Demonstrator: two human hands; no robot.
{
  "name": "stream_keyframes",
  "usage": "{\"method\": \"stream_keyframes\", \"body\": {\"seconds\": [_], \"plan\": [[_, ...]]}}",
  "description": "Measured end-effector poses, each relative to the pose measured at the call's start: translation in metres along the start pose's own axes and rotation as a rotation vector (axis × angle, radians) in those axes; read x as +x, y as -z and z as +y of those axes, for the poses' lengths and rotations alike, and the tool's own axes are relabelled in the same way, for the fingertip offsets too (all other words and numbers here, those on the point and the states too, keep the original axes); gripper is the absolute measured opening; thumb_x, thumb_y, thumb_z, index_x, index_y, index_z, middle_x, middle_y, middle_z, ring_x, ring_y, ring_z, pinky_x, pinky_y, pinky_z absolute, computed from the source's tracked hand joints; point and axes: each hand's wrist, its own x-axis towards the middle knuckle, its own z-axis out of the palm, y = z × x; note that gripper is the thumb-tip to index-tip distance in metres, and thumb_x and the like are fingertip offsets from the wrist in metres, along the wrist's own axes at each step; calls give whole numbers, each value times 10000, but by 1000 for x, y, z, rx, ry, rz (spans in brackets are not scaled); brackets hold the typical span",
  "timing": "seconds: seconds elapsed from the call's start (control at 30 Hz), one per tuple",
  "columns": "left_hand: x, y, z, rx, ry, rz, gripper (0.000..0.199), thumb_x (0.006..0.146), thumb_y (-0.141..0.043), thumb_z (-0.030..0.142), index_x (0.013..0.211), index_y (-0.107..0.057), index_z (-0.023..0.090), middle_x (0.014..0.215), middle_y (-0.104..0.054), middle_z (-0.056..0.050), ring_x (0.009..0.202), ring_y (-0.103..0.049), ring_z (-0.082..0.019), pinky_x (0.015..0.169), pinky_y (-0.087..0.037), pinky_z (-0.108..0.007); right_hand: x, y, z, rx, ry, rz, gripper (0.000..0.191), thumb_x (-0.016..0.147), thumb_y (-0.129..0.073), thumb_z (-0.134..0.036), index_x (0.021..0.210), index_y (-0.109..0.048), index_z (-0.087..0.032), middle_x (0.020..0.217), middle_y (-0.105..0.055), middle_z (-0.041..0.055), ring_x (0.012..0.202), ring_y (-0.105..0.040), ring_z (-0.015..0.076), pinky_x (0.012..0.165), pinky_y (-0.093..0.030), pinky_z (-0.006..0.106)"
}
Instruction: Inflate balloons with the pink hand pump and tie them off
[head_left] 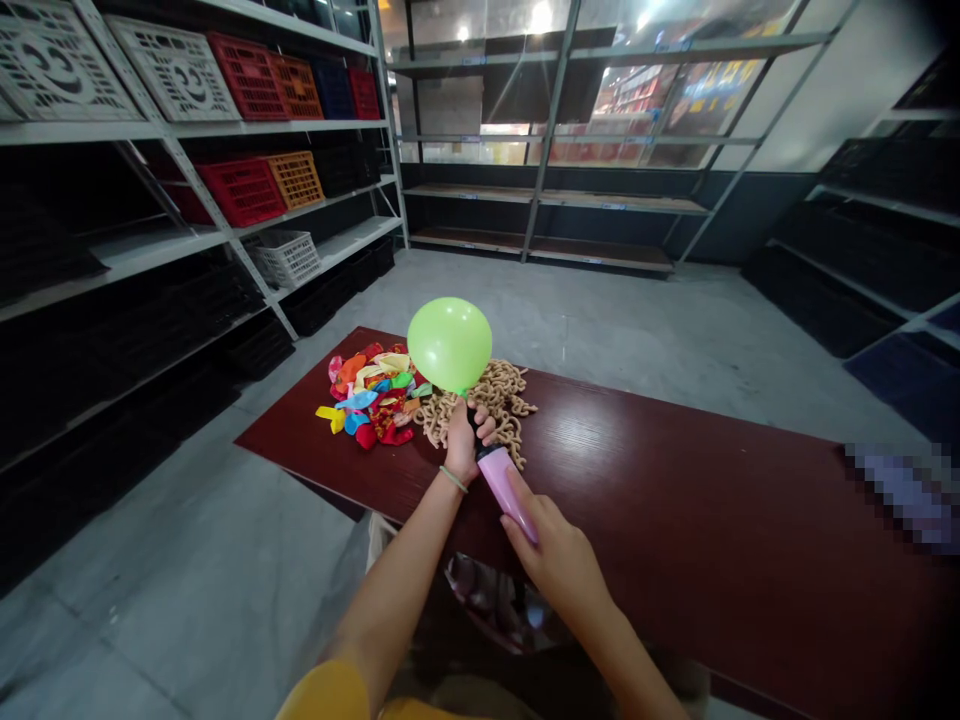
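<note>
The left hand (463,445) is closed in a pinch around the neck of the green balloon (450,345), just where it meets the black nozzle (472,418) of the pink pump (508,492); a thin bracelet (453,479) circles that wrist. The right hand (553,560) is closed around the pump's barrel, which tilts up toward 11 o'clock. The round, inflated balloon floats above the desk (675,480), clear of its surface; the loose balloons (367,395) lie in a bright heap at 10 o'clock from the hands, and a tan tangle (487,400) sits at 12 o'clock, just under the balloon. Shelves (187,160) with red crates (238,190) stand at 10 o'clock, well apart. The main risk is a loosened pinch: the neck could slide off the nozzle and let the air escape; a tilted pump could also strain that joint; more air could burst the balloon, and its skin could snag on the tangle if lowered.
</note>
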Motion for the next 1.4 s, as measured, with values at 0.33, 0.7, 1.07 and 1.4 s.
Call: {"method": "stream_keyframes", "body": {"seconds": [0.33, 0.7, 1.07, 1.4], "plan": [[-1, 0, 10, -39, -69, -18, 267, 927, -572, 396, 820, -411, 213, 609, -319, 76, 377, -273, -42, 326, -197, -145, -67, 14, 14, 114, 37, -18, 579, 985, -434, -310, 1537, -259, -314, 1028, -650, 64, 822, -697, 182, 694, -555, 258], [0, 3, 2, -15, -79, 10, 258, 936, -550, 406, 828, -419, 211, 616, -328, 71, 385, -280, -45, 335, -200, -150, -20, 9, 6, -45, 11, -26, 564, 979, -446, -355, 1523, -298, -333, 948, -648, 34, 665, -687, 192, 551, -492, 267], [-2, -3, 2, 8, -59, 8, 252, 933, -552, 404, 836, -414, 216, 609, -339, 73, 384, -296, -52, 328, -209, -164, -48, 17, 16, -23, 69, -27, 616, 973, -475, -309, 1536, -227, -341, 994, -629, 56, 771, -688, 201, 598, -506, 266], [2, 7, 9, -79, -134, 0, 232, 941, -552, 378, 836, -427, 214, 613, -335, 70, 385, -289, -42, 336, -203, -145, -43, 15, 14, -150, 62, -40, 611, 959, -494, -315, 1521, -259, -361, 970, -622, 39, 720, -684, 198, 554, -493, 261]]}}
